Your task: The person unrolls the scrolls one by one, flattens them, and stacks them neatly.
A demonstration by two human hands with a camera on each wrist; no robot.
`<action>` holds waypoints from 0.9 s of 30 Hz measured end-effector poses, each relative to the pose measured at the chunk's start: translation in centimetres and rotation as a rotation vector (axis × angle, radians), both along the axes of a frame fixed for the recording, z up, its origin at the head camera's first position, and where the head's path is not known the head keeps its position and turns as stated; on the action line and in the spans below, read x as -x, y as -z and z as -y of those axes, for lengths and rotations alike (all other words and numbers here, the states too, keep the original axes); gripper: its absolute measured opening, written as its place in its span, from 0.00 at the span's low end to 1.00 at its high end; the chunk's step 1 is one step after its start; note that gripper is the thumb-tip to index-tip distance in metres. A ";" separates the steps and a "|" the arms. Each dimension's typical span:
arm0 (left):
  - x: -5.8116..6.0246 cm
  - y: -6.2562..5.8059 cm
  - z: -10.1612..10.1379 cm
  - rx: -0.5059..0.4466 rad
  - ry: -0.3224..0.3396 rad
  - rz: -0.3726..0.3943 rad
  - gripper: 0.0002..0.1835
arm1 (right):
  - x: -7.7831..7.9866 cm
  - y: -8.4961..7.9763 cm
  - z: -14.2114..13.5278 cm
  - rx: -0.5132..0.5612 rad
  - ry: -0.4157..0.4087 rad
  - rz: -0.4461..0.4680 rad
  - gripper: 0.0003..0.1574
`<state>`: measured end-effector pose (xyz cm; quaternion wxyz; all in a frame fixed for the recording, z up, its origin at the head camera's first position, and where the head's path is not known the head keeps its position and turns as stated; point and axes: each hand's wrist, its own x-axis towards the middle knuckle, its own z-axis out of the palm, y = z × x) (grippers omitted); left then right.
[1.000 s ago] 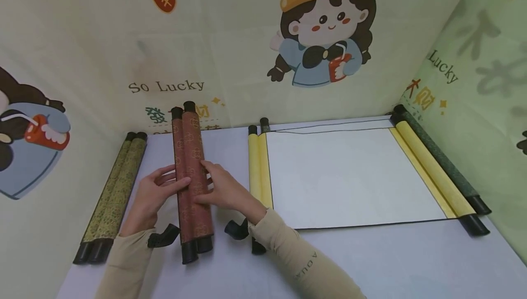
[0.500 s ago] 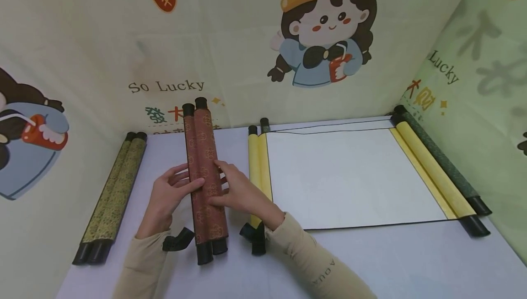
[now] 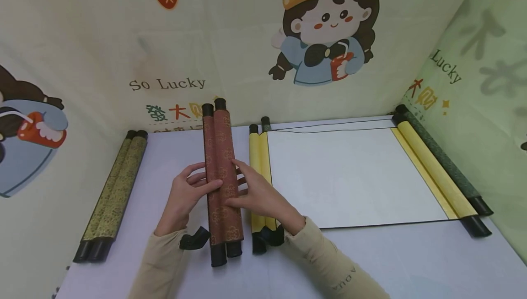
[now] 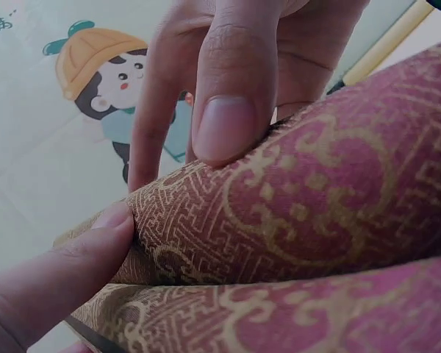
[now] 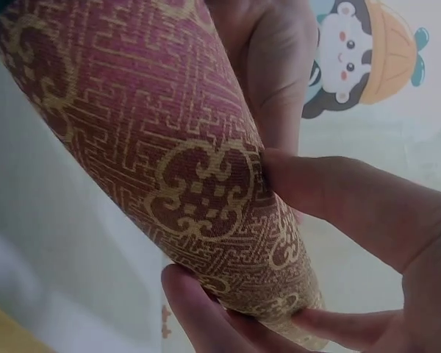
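A red scroll (image 3: 225, 152) with gold patterning and black end knobs is rolled up from both ends into two rolls side by side. It stands nearly lengthwise in front of the person, its far end overlapping the backdrop in the head view. The left hand (image 3: 181, 198) grips its left roll, thumb on top and fingers at the side. From the other side the right hand (image 3: 263, 193) holds the right roll. Both wrist views show the patterned cloth of the red scroll (image 5: 154, 125) close up with fingertips against it. Its underside is hidden.
A rolled olive-green patterned scroll (image 3: 119, 189) lies at the table's left. Right of the hands, a yellow-edged scroll (image 3: 346, 177) is spread with its white paper showing. Behind it lies a dark green scroll (image 3: 440, 152), mostly covered. A printed cloth backdrop (image 3: 230, 29) encloses the table (image 3: 403, 262).
Both hands have carried the red scroll steadily to the right, from near the olive-green scroll to beside the yellow one. Their grip looks the same, and the other scrolls have stayed put.
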<state>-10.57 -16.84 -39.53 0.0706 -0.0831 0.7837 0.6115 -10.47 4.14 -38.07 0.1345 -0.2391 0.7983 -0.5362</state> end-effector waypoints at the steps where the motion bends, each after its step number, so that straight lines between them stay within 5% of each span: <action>1: 0.0 0.1 -0.2 -0.004 -0.002 -0.003 0.46 | -0.1 0.0 -0.2 -0.003 0.006 0.001 0.59; 27: -0.5 1.0 -6.2 -0.096 0.002 -0.071 0.45 | -1.3 0.6 -5.4 0.006 0.084 -0.005 0.59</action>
